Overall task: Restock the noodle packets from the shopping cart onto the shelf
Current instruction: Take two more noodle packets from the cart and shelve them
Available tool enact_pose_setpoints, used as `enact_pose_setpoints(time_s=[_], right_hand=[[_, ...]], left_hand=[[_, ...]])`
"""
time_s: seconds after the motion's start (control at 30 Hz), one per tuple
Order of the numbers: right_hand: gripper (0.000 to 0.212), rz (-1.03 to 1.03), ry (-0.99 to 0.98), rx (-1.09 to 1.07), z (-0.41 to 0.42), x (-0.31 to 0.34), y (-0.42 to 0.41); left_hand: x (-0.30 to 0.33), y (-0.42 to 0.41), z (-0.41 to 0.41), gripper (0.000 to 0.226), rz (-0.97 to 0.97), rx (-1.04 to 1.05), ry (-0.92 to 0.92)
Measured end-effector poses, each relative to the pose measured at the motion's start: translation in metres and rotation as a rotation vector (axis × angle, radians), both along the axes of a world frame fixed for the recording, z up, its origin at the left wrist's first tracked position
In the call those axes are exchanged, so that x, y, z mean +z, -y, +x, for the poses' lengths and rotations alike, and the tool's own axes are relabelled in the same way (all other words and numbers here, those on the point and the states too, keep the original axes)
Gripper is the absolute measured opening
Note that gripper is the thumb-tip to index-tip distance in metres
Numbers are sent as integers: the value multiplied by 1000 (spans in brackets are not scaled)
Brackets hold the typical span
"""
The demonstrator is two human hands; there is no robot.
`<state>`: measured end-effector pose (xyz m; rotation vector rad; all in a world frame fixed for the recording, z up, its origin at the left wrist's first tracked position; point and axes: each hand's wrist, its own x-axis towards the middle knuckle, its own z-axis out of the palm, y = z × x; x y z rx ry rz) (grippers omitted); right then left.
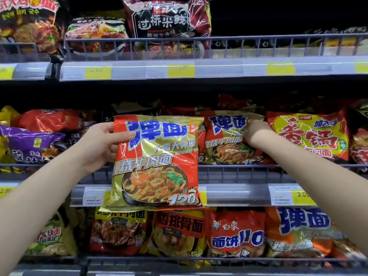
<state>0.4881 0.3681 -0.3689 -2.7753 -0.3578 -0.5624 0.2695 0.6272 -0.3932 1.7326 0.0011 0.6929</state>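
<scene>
— Head view, status of your left hand?

— My left hand grips a red-and-gold noodle packet by its upper left corner, thumb curled across the front over the blue lettering, fingers behind. The packet hangs upright at frame centre, in front of the middle shelf rail, covering part of the price strip below it.

— And the right?

— My right hand is at centre right, reaching into the middle shelf. Its fingers are bent onto the upper right corner of a matching shelved packet, which stands upright behind the rail. Whether they pinch the wrapper or only press on it, I cannot tell; the fingertips are hidden behind the hand.

— Neighbouring stock?

— Just right of the shelved packet, a red packet with a yellow panel. At left of frame, a purple packet lying tilted. Upper shelf, top centre: a dark maroon packet standing behind the wire rail. Lower shelf, bottom centre: a red packet with blue numerals. Yellow price tags sit along the shelf edges
</scene>
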Motion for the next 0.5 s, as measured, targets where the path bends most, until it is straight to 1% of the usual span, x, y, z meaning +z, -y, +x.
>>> enact_pose_setpoints(time_s=[0.1,0.13,0.2,0.27,0.33,0.37,0.4,0.43,0.47,0.5], right_hand=[[26,-35,64,-54,2,-2,-2],[23,-36,87,-75,2,-1,-3],[20,-103,148,-116,-5,1,-6],[24,-198,183,-159,-14,2,-4],[37,-286,271,-181,-19,-4,0],[46,-324,348,-200,-20,-8,3],[53,-340,434,-207,-23,-12,6],[60,-331,511,-197,-26,-15,9],[71,-311,564,-172,-27,-17,12],[88,-329,585,-145,-26,-17,15]], left_hand=[[-1,1,1,52,5,-8,7],[-1,1,1,49,8,-6,11],[-1,3,1,40,0,-6,14],[-2,4,0,39,-1,0,5],[-3,4,-1,45,9,-4,5],[-3,4,-2,57,20,-7,3],[-3,3,-3,73,33,-3,2],[-3,2,-3,86,37,5,2],[-4,1,-3,94,33,7,3],[-4,1,-3,97,28,6,8]])
